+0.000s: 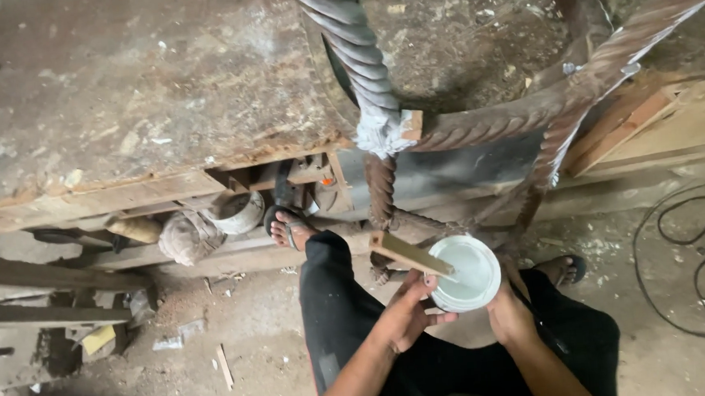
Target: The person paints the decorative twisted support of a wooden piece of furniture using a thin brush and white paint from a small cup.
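Workbench [117, 90] fills upper left, clutter on the shelf under it. Left hand [405, 317] grips a flat wooden stick [409, 253], its end dipped into a white container [467, 272] of pale paste. Right hand [508, 315] clasps that container from below, in front of the knees. Twisted-carved chair frame [381, 131] stands just above. Black cable [699, 258] lies on the floor far right.

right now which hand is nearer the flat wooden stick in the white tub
Left. The left hand grips the flat wooden stick; the right hand is across the round white tub, holding its side.
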